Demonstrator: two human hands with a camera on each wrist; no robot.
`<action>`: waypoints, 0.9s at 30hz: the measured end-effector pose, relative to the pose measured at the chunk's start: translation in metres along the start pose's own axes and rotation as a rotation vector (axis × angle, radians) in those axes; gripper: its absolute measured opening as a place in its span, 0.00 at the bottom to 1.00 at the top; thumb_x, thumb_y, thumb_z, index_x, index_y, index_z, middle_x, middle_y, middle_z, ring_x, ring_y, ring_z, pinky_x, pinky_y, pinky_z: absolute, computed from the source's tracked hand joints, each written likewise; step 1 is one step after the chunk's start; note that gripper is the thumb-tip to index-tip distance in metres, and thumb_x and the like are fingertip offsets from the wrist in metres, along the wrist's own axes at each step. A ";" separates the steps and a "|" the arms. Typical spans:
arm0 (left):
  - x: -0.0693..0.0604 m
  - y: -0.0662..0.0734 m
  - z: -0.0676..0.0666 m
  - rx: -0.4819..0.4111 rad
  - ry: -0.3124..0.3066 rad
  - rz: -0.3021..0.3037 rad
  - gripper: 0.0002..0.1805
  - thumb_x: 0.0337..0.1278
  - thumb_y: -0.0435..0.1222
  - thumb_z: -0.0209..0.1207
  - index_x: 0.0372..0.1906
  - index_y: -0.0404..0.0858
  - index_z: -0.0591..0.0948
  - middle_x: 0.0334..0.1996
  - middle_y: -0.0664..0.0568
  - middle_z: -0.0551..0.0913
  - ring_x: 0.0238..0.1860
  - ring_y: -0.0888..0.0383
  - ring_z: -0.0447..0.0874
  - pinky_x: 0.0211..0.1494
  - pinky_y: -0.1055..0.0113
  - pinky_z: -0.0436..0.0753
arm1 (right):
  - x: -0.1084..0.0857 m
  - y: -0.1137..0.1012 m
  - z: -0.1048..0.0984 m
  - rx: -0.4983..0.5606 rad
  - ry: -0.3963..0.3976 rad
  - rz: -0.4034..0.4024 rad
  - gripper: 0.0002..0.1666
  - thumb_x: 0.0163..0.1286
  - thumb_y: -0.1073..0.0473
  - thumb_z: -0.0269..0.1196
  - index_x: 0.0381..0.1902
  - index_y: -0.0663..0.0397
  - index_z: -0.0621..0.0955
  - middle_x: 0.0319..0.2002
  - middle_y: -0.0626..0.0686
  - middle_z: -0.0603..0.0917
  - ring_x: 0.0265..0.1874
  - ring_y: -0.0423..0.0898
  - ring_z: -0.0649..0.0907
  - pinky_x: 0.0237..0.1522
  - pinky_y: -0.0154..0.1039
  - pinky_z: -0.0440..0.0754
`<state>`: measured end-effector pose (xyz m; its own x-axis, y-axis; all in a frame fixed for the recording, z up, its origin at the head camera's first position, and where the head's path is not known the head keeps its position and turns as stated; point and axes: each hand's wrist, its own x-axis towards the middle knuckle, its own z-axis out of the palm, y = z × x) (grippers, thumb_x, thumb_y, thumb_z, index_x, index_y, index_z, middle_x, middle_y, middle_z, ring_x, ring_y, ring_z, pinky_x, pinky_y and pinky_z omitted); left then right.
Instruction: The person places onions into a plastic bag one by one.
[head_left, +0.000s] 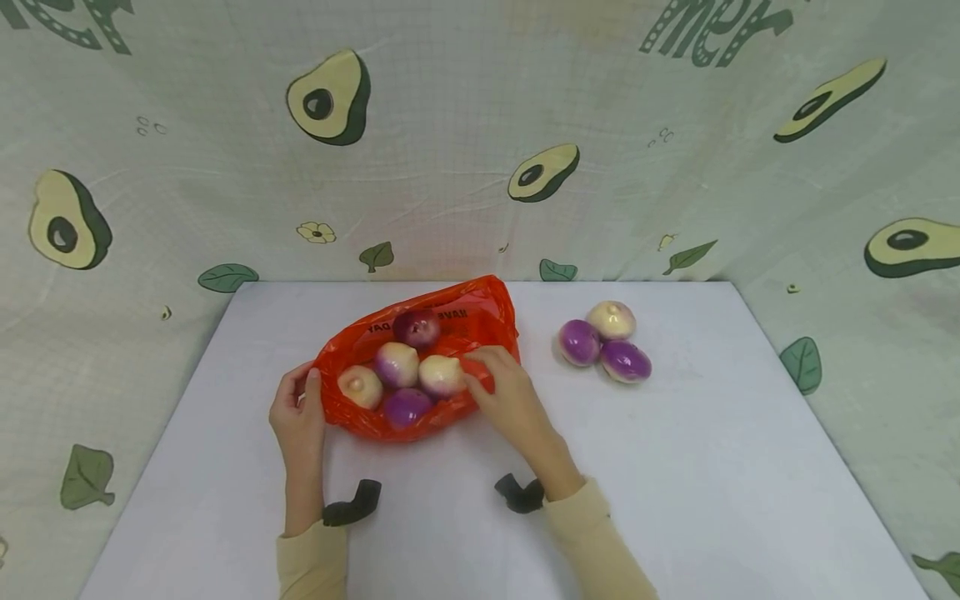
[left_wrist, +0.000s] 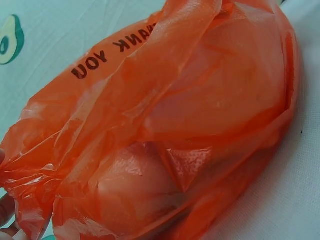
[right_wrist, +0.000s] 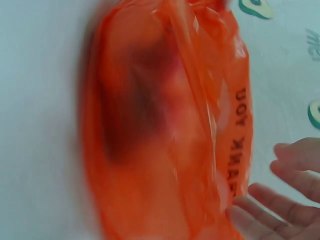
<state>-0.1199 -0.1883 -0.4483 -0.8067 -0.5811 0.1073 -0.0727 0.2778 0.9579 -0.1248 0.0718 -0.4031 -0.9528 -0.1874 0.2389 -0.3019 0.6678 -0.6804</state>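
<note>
A red plastic bag point(head_left: 480, 312) point(left_wrist: 120, 115) point(right_wrist: 200, 150) lies with its mouth spread, holding several purple-and-white round vegetables, among them a pale one point(head_left: 441, 377), a purple one point(head_left: 407, 407) and a dark reddish one point(head_left: 417, 328). At the bag's left rim, the left hand point(head_left: 298, 425) pinches the plastic; its fingertips show at the edge of the left wrist view. The right hand point(head_left: 517, 408) point(right_wrist: 285, 200) is over the bag's right rim, fingers spread and bent slightly, beside the pale vegetable; the right wrist view shows nothing gripped. Whether a fingertip touches the vegetable is unclear.
Right of the bag, three more vegetables sit grouped on the white table point(head_left: 712, 467): one whitish point(head_left: 611, 320), two purple point(head_left: 579, 342) point(head_left: 626, 362). Dark strap-like pieces point(head_left: 354, 503) point(head_left: 519, 493) show beside both wrists. Behind the table hangs an avocado-print cloth point(head_left: 442, 108).
</note>
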 end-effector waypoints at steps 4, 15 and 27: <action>0.000 0.000 0.000 -0.002 0.002 0.005 0.20 0.66 0.48 0.48 0.54 0.40 0.77 0.48 0.52 0.79 0.44 0.69 0.72 0.44 0.88 0.72 | -0.014 0.016 -0.012 0.059 0.094 -0.017 0.14 0.63 0.60 0.62 0.48 0.51 0.80 0.48 0.48 0.80 0.49 0.44 0.79 0.54 0.41 0.78; 0.001 -0.002 0.001 0.001 -0.001 -0.007 0.21 0.66 0.49 0.48 0.54 0.41 0.77 0.49 0.53 0.79 0.45 0.69 0.71 0.44 0.88 0.72 | -0.032 0.057 -0.044 0.046 0.313 -0.067 0.13 0.58 0.67 0.65 0.43 0.58 0.81 0.44 0.53 0.83 0.44 0.49 0.81 0.49 0.42 0.79; 0.000 -0.002 0.000 0.000 -0.007 -0.010 0.21 0.66 0.49 0.48 0.54 0.41 0.77 0.50 0.52 0.78 0.45 0.69 0.71 0.45 0.88 0.72 | -0.041 0.097 -0.077 0.005 0.395 0.032 0.15 0.57 0.68 0.65 0.44 0.63 0.80 0.47 0.59 0.81 0.53 0.56 0.75 0.59 0.49 0.68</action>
<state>-0.1200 -0.1884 -0.4500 -0.8101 -0.5783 0.0959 -0.0807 0.2720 0.9589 -0.1122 0.1996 -0.4256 -0.8763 0.1252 0.4652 -0.2736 0.6653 -0.6946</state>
